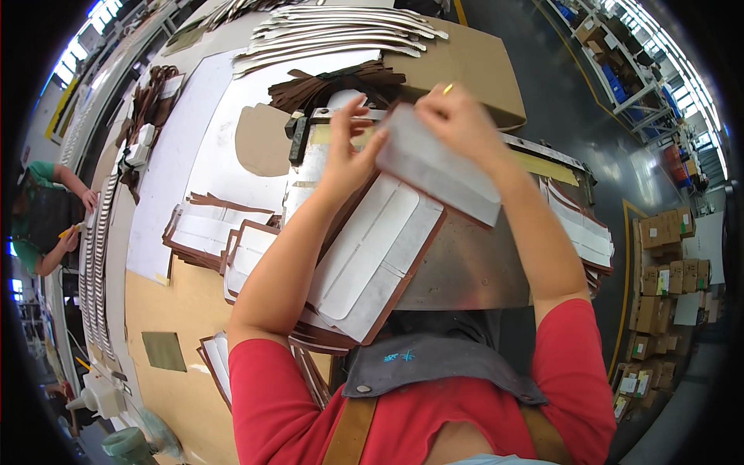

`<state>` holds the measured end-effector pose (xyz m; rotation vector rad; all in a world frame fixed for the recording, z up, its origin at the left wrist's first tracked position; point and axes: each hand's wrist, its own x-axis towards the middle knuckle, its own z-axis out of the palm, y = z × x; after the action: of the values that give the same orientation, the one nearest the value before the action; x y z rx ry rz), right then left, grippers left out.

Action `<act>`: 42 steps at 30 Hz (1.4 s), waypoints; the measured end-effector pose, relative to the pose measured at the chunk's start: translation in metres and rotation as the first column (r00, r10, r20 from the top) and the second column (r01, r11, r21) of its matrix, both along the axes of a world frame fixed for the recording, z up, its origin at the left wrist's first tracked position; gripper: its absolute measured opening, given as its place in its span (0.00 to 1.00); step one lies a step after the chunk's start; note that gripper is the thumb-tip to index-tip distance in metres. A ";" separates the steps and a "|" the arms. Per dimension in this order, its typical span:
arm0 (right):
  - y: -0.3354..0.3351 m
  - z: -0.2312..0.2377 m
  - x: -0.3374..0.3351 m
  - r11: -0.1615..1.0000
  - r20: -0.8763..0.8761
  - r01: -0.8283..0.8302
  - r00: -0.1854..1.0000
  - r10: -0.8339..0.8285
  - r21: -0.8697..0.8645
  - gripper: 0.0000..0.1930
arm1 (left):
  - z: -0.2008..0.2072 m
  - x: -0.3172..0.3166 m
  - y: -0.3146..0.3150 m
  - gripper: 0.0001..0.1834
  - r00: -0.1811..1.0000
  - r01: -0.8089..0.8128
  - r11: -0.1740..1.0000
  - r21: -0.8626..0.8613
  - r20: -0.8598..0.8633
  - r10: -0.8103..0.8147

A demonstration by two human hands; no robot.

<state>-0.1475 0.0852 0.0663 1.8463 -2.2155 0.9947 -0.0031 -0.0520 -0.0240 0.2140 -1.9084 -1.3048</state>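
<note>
— What is held, and where?

— A grey-white panel (438, 164) is held up above the metal plate (473, 267), tilted, between both hands. The right hand (459, 124) is closed over its upper far end; the left hand (346, 155) is pinched on its near left edge, thumb and fingers narrow around it.

— Is anything else seen in the right hand?

— A small yellow tip (448, 89) is seen sticking up past the fingers; what it belongs to cannot be told.

— What lies under the panel?

— A brown-edged piece (380, 260) with white inserts is laid at a slant across the plate's near left corner, on top of a stack of similar pieces (322, 333). Whether the panel touches it cannot be told.

— And beyond that?

— More brown-edged pieces are piled to the left (209, 232) on the cardboard-covered table (178, 310) and to the right (581, 229) by the plate's edge. A bundle of brown strips (333, 85) is set behind the hands, and a fan of long white-and-brown strips (341, 31) is spread further back, beside a cardboard sheet (473, 62).

— Is anyone else in view?

— A person in a green top (43, 213) is seen at the far left edge, well apart, hands at the same table. Cardboard boxes (670, 271) are stacked on the floor to the right.
</note>
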 end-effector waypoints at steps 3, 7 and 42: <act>0.022 0.057 0.002 0.894 0.323 0.232 0.940 -0.106 -0.382 0.07 | 0.017 0.009 -0.002 0.26 0.997 -0.049 0.989 0.140 -0.049 0.057; 0.059 0.060 -0.009 0.821 0.730 0.315 0.663 0.168 -0.475 0.07 | 0.021 0.013 -0.013 0.22 0.977 -0.153 0.985 0.083 -0.136 0.163; 0.127 -0.068 0.033 0.887 -0.338 0.443 0.861 -0.381 0.129 0.18 | 0.016 0.017 0.064 0.19 0.866 0.362 0.583 -0.727 0.494 0.078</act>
<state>-0.1149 0.2124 -0.0021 1.3647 -2.4288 0.3886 0.0142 0.0123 -0.0081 -0.1230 -2.8160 -0.3291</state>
